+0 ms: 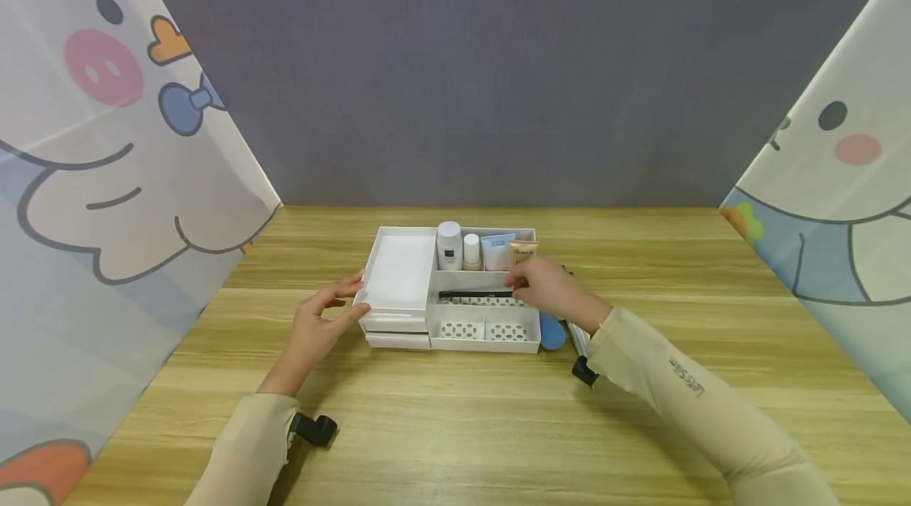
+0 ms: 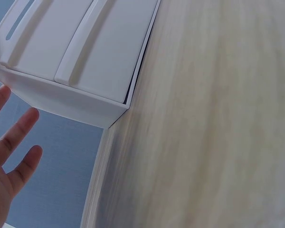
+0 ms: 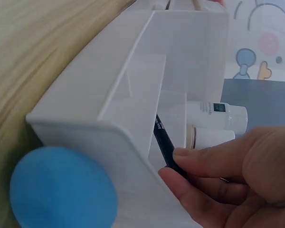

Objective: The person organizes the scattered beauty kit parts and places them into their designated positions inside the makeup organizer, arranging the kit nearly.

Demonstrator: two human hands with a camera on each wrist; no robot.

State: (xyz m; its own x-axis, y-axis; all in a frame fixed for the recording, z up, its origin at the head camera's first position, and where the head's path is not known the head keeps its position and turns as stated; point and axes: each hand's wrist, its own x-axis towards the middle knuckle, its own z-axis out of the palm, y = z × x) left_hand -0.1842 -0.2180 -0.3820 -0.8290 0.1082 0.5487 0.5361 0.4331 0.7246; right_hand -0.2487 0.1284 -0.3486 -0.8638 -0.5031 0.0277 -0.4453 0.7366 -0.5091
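A white desktop organizer (image 1: 398, 269) stands in the middle of the table, with two drawers at its front left. My right hand (image 1: 551, 288) pinches a slim black pen (image 3: 165, 142) between thumb and index finger. In the head view the pen (image 1: 473, 294) lies lengthwise in the organizer's middle compartment. My left hand (image 1: 316, 324) touches the organizer's left side, thumb at the front corner. The left wrist view shows its fingers (image 2: 21, 128) spread and loosely extended. Behind the pen stand a white bottle (image 1: 449, 247), a small white-capped bottle (image 1: 472, 251), a light blue tube (image 1: 496, 251) and a beige tube (image 1: 523, 249).
Against the organizer's right side lies a rounded blue object (image 1: 551, 332). A slender silvery item (image 1: 578, 336) is partly hidden under the right forearm. The front compartments (image 1: 461, 330) have perforated bottoms. A grey wall (image 1: 498, 79) rises behind the wooden table (image 1: 455, 427).
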